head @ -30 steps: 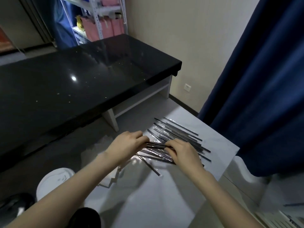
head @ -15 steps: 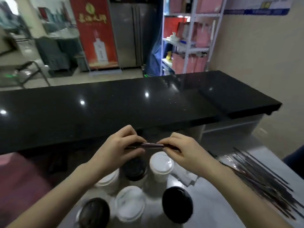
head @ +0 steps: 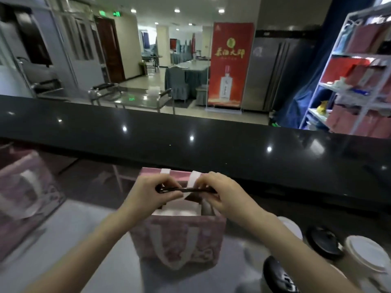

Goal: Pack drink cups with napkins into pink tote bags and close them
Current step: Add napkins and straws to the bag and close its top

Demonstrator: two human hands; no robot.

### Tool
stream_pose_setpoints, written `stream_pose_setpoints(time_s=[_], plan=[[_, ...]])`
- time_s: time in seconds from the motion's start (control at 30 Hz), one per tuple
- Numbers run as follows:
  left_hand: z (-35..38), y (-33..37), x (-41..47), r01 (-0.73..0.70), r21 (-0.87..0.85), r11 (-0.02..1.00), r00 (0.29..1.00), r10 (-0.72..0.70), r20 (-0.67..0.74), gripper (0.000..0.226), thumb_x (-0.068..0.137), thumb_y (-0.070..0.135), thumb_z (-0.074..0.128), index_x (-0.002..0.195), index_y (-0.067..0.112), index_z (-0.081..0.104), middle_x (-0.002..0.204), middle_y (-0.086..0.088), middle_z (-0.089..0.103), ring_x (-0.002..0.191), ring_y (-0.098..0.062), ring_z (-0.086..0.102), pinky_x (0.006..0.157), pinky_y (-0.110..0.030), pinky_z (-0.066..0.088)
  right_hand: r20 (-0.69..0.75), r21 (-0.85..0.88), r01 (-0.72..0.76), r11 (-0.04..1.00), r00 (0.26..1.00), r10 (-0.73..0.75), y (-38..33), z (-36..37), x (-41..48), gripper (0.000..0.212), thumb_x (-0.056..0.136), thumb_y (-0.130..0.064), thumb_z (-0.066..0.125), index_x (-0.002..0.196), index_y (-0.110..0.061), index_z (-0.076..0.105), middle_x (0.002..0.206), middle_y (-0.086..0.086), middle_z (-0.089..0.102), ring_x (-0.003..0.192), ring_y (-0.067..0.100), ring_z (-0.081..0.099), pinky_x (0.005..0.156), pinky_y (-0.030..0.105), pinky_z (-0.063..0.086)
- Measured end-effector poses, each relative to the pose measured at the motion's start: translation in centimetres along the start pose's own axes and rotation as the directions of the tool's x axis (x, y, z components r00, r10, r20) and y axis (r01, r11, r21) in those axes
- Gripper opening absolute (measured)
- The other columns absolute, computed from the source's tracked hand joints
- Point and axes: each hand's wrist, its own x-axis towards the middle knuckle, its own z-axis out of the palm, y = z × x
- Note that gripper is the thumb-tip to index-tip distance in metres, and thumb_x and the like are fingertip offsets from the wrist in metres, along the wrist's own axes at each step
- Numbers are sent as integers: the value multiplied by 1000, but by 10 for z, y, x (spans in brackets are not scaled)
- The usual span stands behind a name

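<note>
A thin dark straw (head: 190, 189) is held level over the open pink tote bag (head: 179, 240), pinched at 1 end by the left hand (head: 151, 194) and at the other by the right hand (head: 222, 194). The bag is stood upright on the pale worktop (head: 88, 240), close to the black counter (head: 211, 149). Lidded cups (head: 364, 254) are grouped at the right, and a 2nd pink bag (head: 25, 187) is seen blurred at the left.

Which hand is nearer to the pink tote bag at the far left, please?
Left. The left hand is right of the far-left tote bag; the right hand is farther right.

Pink patterned tote bag (head: 179, 240), white handles; black counter (head: 211, 144).
</note>
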Motion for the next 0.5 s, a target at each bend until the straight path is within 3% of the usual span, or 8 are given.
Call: stream_pose_setpoints(time_s=[0.17,0.23,0.3,0.4,0.5], plan=[[-42,-57,-12,-46,178,983,999,44,18,35,68,24,87,98,27,70,89,19,65,87,0,59,74,-20,50,12,-13,-70,997,997,70,-28,43,46,19,81,-2,68,92,-17,70,89,-6,66,87,13,58,77,36,51],[-51,-74,-15,-17,248,969,997,-4,82,58,69,32,85,121,31,61,114,20,60,112,0,51,94,-24,45,28,1,-147,989,989,147,-28,52,54,22,80,1,66,90,-18,69,90,-7,67,87,11,61,78,34,52],[-57,-85,-18,69,203,977,977,-107,183,76,72,40,81,138,38,44,136,24,43,134,1,33,109,-26,33,82,37,-232,972,970,228,-25,55,54,26,80,0,66,87,-25,67,89,-12,68,87,3,63,79,27,53],[-59,-91,-23,128,156,979,934,-173,313,84,73,50,76,144,45,31,153,26,23,143,4,12,117,-30,22,133,34,-298,954,947,292,-18,51,45,39,78,-1,68,78,-39,60,83,-18,66,81,-5,61,75,19,51],[-61,-94,-24,142,151,978,924,-185,335,84,73,53,74,144,48,29,156,27,16,144,4,8,118,-31,19,140,26,-350,937,929,343,-10,43,34,43,76,1,68,75,-42,60,83,-18,67,83,-5,63,76,21,53]])
